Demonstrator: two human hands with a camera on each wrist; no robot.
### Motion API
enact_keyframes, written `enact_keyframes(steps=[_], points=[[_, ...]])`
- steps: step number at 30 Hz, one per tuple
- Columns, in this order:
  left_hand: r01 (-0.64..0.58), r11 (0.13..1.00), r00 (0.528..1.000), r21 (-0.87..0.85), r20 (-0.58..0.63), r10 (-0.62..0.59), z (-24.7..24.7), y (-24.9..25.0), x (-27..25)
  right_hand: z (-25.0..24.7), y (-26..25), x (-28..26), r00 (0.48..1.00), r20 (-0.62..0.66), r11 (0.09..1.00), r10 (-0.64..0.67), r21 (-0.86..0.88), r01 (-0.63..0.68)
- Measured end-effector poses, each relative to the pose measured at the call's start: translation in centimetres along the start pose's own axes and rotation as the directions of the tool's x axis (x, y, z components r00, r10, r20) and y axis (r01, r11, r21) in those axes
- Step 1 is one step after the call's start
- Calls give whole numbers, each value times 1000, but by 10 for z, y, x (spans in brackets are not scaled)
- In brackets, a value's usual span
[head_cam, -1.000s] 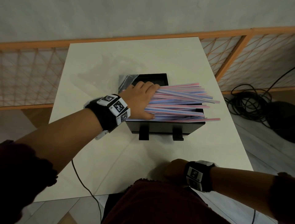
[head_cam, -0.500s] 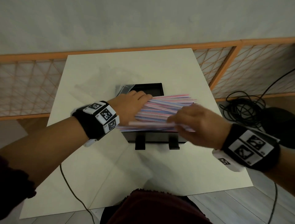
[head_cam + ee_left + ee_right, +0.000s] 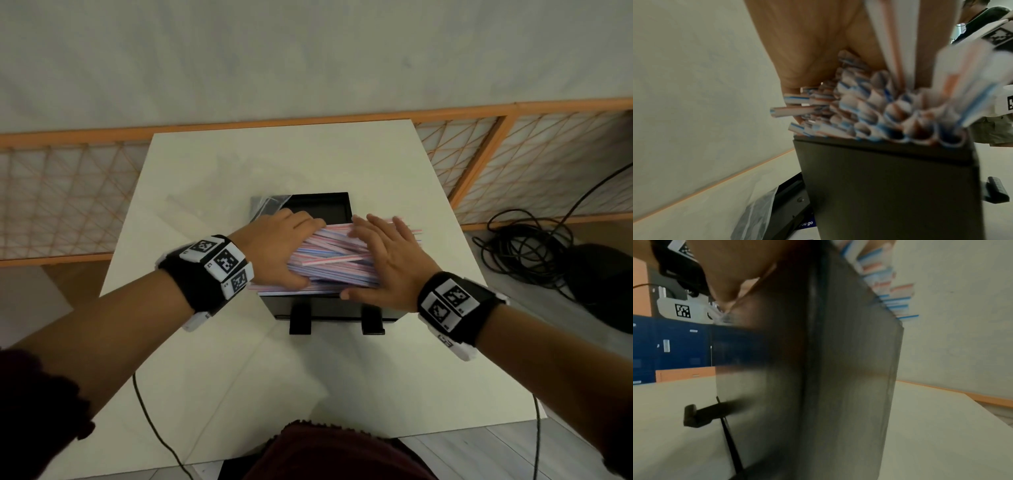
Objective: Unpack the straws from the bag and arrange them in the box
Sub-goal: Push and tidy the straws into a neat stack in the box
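A thick bundle of pink, blue and white striped straws (image 3: 329, 262) lies across the top of a black box (image 3: 329, 308) on the white table (image 3: 239, 377). My left hand (image 3: 284, 253) holds the bundle's left end, thumb at the near side and fingers curled over the far side. My right hand (image 3: 380, 263) lies flat on the bundle's right part, fingers straight and spread. In the left wrist view the straw ends (image 3: 869, 116) stick out over the box wall (image 3: 890, 186). The right wrist view shows the box side (image 3: 849, 369) with straw ends (image 3: 888, 288) above it. The clear plastic bag (image 3: 265, 205) lies behind my left hand.
The box's black lid (image 3: 322, 209) lies behind the box. Two black feet (image 3: 299, 320) jut from the box's near face. An orange-framed mesh fence (image 3: 513, 164) runs behind the table. Coiled black cables (image 3: 527, 246) lie on the floor at right.
My right hand came up from the table's near edge and now lies flat on the straws. The bundle's right ends moved left, closer over the box. My left hand stays on the bundle.
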State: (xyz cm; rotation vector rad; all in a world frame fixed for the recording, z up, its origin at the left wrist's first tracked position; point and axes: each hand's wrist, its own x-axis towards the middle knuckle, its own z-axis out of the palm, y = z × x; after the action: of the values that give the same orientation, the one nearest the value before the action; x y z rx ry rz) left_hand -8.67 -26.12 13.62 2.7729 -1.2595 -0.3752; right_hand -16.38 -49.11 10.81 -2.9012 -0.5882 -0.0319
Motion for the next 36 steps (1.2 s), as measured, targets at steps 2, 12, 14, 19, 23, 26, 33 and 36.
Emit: enact_keyframes(steps=[2,12,14,19,23,26,33,36], points=[[-7,999,1000,-40,-8,7,-2,-3,-2,-1,-1,7,1000,7,998,13,-55,-12],[67,954,991,-292,-93,-98,11,-2,-16,1,1,19,999,43,993,-28,-117,33],[74,949,987,-306,-113,-113,13,-2,-16,1,-2,18,998,46,994,-29,-100,34],[60,924,970,-378,-198,-143,21,-5,-16,4,-6,14,992,32,989,-125,-81,127],[47,913,958,-406,-242,-157,23,-2,-17,3,-4,21,982,166,994,-91,-40,99],[22,919,954,-394,-267,-137,22,0,-21,2,-3,26,966,252,996,-55,-57,71],[-145,595,679,-790,-517,-521,55,-14,-60,2,-3,27,965,261,993,-9,-114,40],[-177,382,668,-907,-396,-630,65,6,-58,0,-6,26,971,241,990,9,-136,24]])
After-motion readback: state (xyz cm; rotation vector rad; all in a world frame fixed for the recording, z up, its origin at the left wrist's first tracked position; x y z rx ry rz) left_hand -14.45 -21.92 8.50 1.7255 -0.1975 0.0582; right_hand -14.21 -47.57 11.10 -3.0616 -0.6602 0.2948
